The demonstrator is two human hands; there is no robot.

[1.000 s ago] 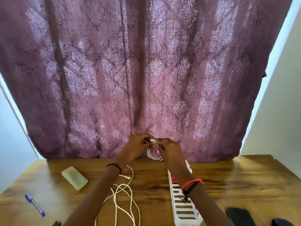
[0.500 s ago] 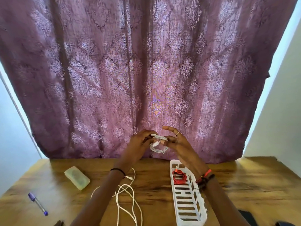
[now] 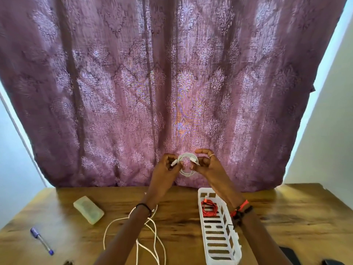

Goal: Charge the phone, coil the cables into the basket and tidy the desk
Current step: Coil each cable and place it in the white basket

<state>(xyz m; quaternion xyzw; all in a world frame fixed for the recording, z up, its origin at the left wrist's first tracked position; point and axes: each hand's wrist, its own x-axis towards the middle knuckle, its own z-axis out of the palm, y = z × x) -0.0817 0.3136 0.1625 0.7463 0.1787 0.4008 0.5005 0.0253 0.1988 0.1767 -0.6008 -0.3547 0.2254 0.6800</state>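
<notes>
I hold a small coiled white cable (image 3: pixel 186 170) up in front of the curtain, above the desk's far edge. My left hand (image 3: pixel 165 173) pinches its left side near a plug. My right hand (image 3: pixel 208 166) pinches the right side, with the other fingers spread. Below my right wrist a white slotted basket (image 3: pixel 219 243) lies on the desk, with a coiled red cable (image 3: pixel 209 207) in its far end. A loose white cable (image 3: pixel 150 240) sprawls on the desk under my left forearm. A dark flat object, perhaps the phone (image 3: pixel 290 255), is cut off at the bottom right.
On the left of the wooden desk (image 3: pixel 286 217) lie a pale green case (image 3: pixel 88 209) and a purple pen (image 3: pixel 42 241). A purple patterned curtain (image 3: pixel 162 83) hangs right behind the desk. Another dark object (image 3: pixel 332 262) peeks in at the bottom right edge.
Both hands rose with the white coil, from just above the desk to in front of the curtain. My right hand's fingers spread open and the red cable in the basket came into view.
</notes>
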